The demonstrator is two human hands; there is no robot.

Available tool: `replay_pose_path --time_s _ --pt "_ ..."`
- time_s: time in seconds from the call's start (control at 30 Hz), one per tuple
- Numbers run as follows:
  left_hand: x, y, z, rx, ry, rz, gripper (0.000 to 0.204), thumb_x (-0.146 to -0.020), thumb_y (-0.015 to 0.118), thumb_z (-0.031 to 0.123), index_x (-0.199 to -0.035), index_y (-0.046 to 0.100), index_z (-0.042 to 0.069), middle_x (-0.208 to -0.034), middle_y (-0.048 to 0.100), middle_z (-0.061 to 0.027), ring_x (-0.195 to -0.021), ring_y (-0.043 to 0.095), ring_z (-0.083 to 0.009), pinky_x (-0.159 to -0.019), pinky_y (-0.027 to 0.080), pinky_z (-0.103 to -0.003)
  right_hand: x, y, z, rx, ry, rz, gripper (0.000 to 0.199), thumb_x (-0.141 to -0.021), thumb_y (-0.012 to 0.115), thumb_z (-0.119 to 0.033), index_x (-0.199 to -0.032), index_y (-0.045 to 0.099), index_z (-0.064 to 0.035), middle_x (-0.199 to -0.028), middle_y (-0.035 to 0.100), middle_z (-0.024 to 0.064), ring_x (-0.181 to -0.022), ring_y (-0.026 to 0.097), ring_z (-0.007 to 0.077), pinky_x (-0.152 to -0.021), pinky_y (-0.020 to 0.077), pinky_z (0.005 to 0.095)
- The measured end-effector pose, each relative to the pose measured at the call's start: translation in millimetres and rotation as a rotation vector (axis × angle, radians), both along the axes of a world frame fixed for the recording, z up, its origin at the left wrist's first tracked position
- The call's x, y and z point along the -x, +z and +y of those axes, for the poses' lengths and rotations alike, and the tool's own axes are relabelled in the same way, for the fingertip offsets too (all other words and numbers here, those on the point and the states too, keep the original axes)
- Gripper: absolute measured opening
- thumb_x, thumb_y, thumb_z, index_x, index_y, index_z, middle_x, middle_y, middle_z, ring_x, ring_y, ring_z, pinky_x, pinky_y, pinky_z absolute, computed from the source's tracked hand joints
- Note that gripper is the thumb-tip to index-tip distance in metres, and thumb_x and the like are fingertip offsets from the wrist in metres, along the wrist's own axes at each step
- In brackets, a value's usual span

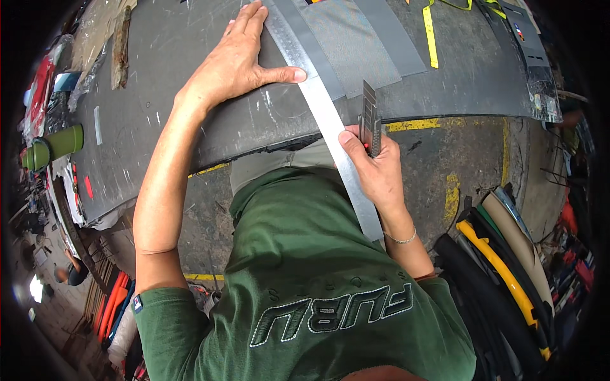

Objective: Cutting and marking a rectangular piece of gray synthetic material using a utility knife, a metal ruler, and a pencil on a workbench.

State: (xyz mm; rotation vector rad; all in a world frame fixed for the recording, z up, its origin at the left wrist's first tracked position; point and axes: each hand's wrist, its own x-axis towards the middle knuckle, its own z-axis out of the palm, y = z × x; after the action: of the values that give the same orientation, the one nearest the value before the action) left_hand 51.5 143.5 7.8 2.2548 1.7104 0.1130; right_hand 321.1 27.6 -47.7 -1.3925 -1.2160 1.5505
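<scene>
From far off, I see a big dark counter (168, 57) with gray sheets (356, 47) on it. A long metal ruler (325, 114) runs along their left side, its near end sticking past the edge. My left hand (236, 65) is spread wide, its grip around nothing; the thumb rests on the ruler, maybe so it won't slide. My right hand (381, 168) has its grip wrapped around a snap-off knife (368, 114), blade pointing away, maybe to stay safe, thumb on the ruler.

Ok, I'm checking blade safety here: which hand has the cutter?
The right hand, gripping the cutter with its segmented blade out; the left hand holds no cutter, its thumb resting on the metal ruler.
</scene>
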Motion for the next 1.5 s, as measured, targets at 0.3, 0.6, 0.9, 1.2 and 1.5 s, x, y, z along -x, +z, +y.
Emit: replay_pose_path --time_s 0.3,0.6,0.9,1.2,1.5 --pt "0 0 1 0.023 -0.003 0.033 0.133 -0.073 0.082 0.067 -0.155 0.021 -0.018 -0.164 0.017 -0.0375 -0.157 0.016 -0.0446 -0.130 0.017 -0.044 1 10 1 -0.041 -0.016 -0.051 0.021 -0.099 0.073 -0.018 -0.099 0.074 0.0030 -0.073 0.061 -0.0053 -0.068 0.051 0.0036 -0.062 0.0428 0.0239" --pt "0 0 2 0.008 -0.013 0.081 0.133 -0.073 0.082 0.068 -0.155 0.021 -0.018 -0.164 0.018 -0.0379 -0.157 0.018 -0.0447 -0.130 0.018 -0.044 1 12 2 -0.033 -0.003 -0.057 0.020 -0.098 0.073 -0.017 -0.099 0.074 0.0027 -0.074 0.058 -0.0065 -0.070 0.048 0.0036 -0.063 0.0402 0.0237" --pt "-9 14 7 0.016 -0.017 0.145 0.133 -0.072 0.081 0.071 -0.154 0.024 -0.018 -0.161 0.024 -0.0383 -0.155 0.023 -0.0461 -0.128 0.023 -0.045 -10 -4 4 -0.137 0.007 0.036 0.029 -0.102 0.068 -0.027 -0.099 0.073 0.0015 -0.074 0.064 -0.0027 -0.068 0.053 0.0057 -0.062 0.0420 0.0243" --pt "-9 16 4 0.057 0.014 0.219 0.132 -0.073 0.079 0.072 -0.154 0.025 -0.017 -0.162 0.024 -0.0366 -0.155 0.024 -0.0436 -0.128 0.024 -0.043 -51 -39 16 -0.204 -0.126 0.188 0.041 -0.103 0.063 -0.039 -0.092 0.065 0.0004 -0.064 0.063 0.0083 -0.053 0.054 0.0125 -0.052 0.0422 0.0262" --pt "-7 11 9 0.010 -0.014 0.172 0.130 -0.074 0.079 0.071 -0.154 0.025 -0.017 -0.164 0.021 -0.0363 -0.156 0.022 -0.0414 -0.129 0.021 -0.040 -44 -50 17 -0.186 -0.095 0.263 0.038 -0.102 0.066 -0.036 -0.089 0.064 -0.0005 -0.065 0.064 0.0083 -0.053 0.054 0.0128 -0.052 0.0426 0.0261"
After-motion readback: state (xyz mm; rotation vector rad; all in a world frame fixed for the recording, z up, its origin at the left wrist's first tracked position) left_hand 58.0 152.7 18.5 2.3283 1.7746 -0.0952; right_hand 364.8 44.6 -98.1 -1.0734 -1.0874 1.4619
